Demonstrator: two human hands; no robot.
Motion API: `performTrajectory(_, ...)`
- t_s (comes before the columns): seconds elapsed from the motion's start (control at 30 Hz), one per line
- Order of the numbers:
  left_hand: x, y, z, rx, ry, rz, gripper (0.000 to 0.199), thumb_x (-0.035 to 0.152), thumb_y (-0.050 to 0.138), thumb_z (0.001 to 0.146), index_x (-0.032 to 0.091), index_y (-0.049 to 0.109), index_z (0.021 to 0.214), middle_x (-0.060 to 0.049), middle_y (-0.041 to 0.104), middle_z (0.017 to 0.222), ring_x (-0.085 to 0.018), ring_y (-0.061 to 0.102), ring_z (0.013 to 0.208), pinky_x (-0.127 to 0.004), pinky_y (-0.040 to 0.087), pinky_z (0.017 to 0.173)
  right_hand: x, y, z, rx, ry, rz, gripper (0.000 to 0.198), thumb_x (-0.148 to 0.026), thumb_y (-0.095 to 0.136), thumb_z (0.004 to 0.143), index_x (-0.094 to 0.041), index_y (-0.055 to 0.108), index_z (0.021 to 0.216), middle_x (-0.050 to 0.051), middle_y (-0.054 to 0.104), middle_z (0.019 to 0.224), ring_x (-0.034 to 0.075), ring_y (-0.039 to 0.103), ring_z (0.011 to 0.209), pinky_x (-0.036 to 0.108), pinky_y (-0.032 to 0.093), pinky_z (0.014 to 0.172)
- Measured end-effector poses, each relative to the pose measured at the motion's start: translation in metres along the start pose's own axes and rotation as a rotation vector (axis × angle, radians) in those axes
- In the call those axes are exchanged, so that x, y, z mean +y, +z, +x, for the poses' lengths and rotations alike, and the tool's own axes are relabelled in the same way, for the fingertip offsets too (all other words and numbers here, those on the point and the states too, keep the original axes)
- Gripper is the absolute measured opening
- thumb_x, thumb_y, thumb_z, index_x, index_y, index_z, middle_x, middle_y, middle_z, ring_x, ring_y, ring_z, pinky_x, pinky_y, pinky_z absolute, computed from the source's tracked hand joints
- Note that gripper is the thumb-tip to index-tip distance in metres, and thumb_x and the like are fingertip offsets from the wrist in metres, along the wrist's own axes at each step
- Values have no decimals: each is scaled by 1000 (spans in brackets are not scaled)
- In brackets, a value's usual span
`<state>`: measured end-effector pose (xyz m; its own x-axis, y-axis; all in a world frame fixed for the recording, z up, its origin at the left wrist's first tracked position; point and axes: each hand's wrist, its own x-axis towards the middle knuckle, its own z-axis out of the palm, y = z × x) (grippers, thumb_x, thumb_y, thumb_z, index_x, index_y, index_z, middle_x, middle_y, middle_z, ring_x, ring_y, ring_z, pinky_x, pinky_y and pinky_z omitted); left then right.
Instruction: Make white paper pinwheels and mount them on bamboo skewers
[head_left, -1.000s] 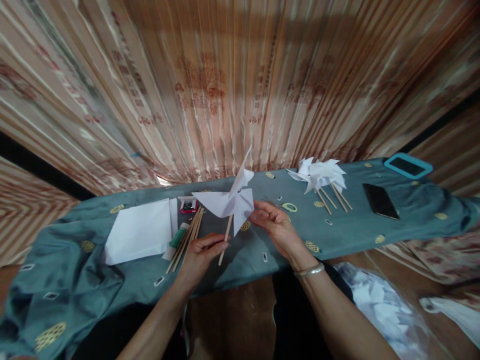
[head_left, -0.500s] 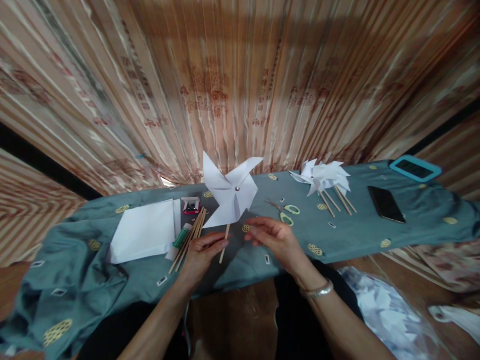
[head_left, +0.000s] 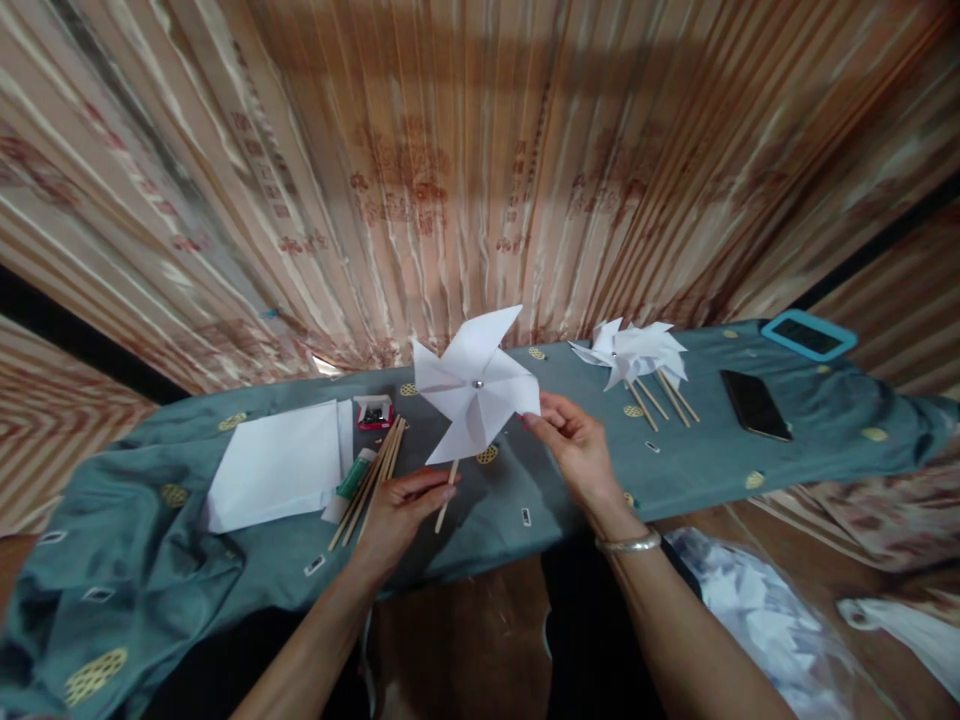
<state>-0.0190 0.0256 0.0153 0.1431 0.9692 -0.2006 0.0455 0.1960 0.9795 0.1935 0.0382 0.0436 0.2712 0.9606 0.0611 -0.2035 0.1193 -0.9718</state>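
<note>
A white paper pinwheel (head_left: 471,415) with a silver pin at its centre stands upright over the table. My left hand (head_left: 405,505) pinches its wooden stick below the blades. At the pinwheel's right side, my right hand (head_left: 571,450) has thumb and fingers closed at the edge of a blade. Beside my left hand lie several loose wooden sticks (head_left: 381,465) and a green-labelled tube (head_left: 355,474). Behind them sits a small red box (head_left: 373,412) of dark pins. The scissors seen earlier are hidden behind my right hand.
White paper sheets (head_left: 277,465) lie stacked at the left. Several finished pinwheels (head_left: 637,350) rest at the back right, near a black phone (head_left: 756,404) and a blue-framed device (head_left: 810,334). A plastic bag of white paper pieces (head_left: 757,620) is below the table's right front edge.
The pinwheel's blades have turned on the pin. My right hand has moved up and right, from beside the stick to a blade's edge. The view has shifted slightly.
</note>
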Motion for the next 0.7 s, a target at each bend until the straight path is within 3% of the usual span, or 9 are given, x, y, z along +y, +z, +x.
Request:
performTrajectory(0.1, -2, -2, 1, 13, 24, 24, 22, 34, 76, 60, 19, 79, 76, -6, 77, 82, -22, 67, 80, -29, 51, 75, 3, 12, -15, -131, 152, 69, 36, -40, 81, 64, -21, 71, 92, 1, 75, 76, 15, 67, 68, 25, 51, 63)
performTrajectory(0.23, 0, -4, 2, 7, 60, 45, 21, 34, 75, 61, 18, 79, 74, -6, 75, 76, -20, 66, 75, -28, 50, 71, 5, 25, -37, -417, 409, 49, 39, -42, 81, 64, -20, 71, 94, 4, 76, 83, 17, 70, 78, 23, 51, 60)
performTrajectory(0.33, 2, -4, 2, 12, 65, 53, 20, 34, 75, 60, 18, 78, 71, -5, 74, 73, -20, 65, 72, -28, 50, 68, 4, 21, -41, -528, 488, -13, 41, -44, 81, 65, -18, 71, 95, 5, 76, 81, 15, 70, 72, 20, 47, 54)
performTrajectory(0.43, 1, -4, 2, 30, 62, 55, 19, 33, 76, 60, 19, 79, 72, -5, 76, 77, -21, 67, 76, -28, 51, 71, 1, 10, -31, -448, 398, -77, 37, -47, 79, 66, -16, 71, 85, 5, 75, 74, 11, 65, 59, 19, 42, 48)
performTrajectory(0.5, -1, -4, 2, 43, 52, 54, 20, 33, 77, 60, 19, 79, 74, -6, 77, 80, -22, 68, 78, -28, 52, 72, 0, 2, -22, -280, 269, -115, 34, -46, 79, 65, -17, 71, 81, 3, 73, 68, 10, 61, 55, 20, 42, 49)
performTrajectory(0.6, -4, -3, 2, 30, 39, 44, 22, 33, 77, 60, 20, 79, 77, -6, 77, 84, -22, 69, 81, -29, 52, 74, 1, -5, -12, -18, 42, -136, 36, -41, 82, 62, -19, 69, 88, 1, 73, 74, 11, 61, 61, 24, 47, 60)
performTrajectory(0.7, -3, -1, 0, 4, 39, 63, 22, 33, 76, 62, 20, 80, 79, -6, 78, 85, -22, 69, 82, -28, 53, 74, 2, -4, -8, 52, -79, -162, 44, -37, 83, 61, -21, 67, 99, 1, 73, 86, 11, 61, 66, 27, 50, 67)
